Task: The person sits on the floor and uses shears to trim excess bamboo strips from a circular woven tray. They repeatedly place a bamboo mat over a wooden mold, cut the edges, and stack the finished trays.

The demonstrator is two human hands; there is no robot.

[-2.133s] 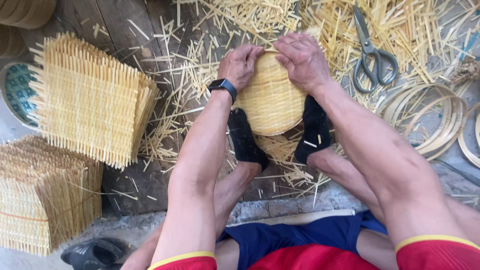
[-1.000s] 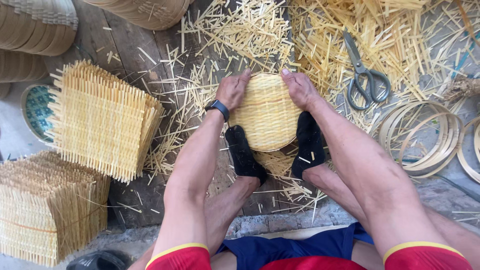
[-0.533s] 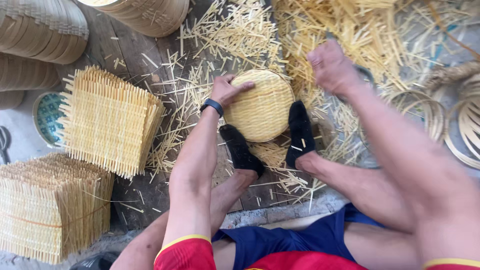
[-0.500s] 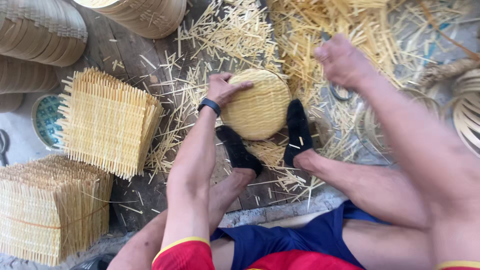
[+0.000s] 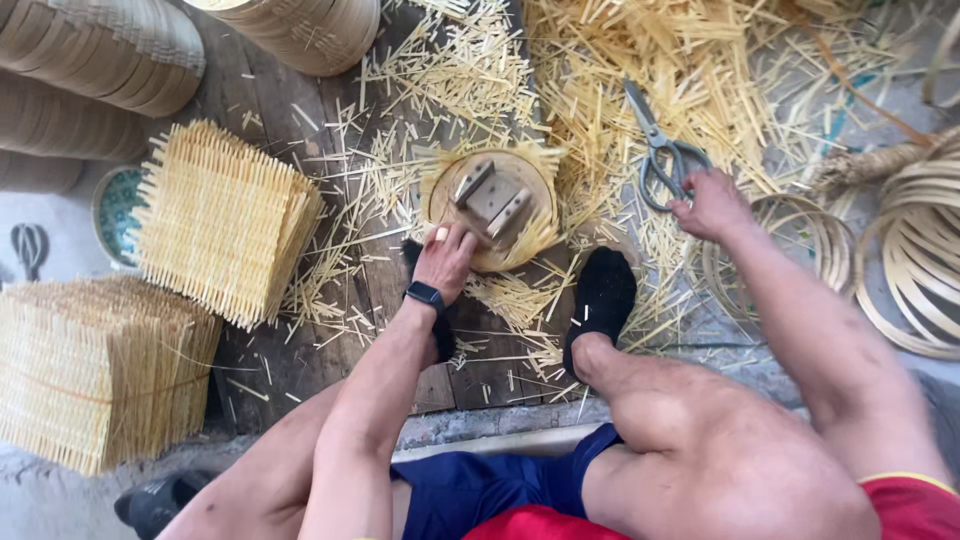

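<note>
A round wooden disc (image 5: 488, 203) with small wooden blocks on top lies on the plank floor, and woven bamboo fringe sticks out around its rim. My left hand (image 5: 445, 262), with a black watch on the wrist, grips the disc's near edge. My right hand (image 5: 712, 205) is stretched out to the right, its fingers closed on the handle loops of the grey scissors (image 5: 655, 150), which lie on bamboo slivers. My feet in black socks (image 5: 600, 300) rest just below the disc.
Two stacks of square woven bamboo mats (image 5: 225, 220) (image 5: 95, 370) stand at the left. Stacked round baskets (image 5: 110, 60) fill the top left. Bamboo hoops (image 5: 915, 260) lie at the right. Loose bamboo slivers (image 5: 640, 60) cover the planks.
The domed woven basket between my feet has been turned over and now shows a flat wooden disc with blocks. My right hand left it and went right to the scissors.
</note>
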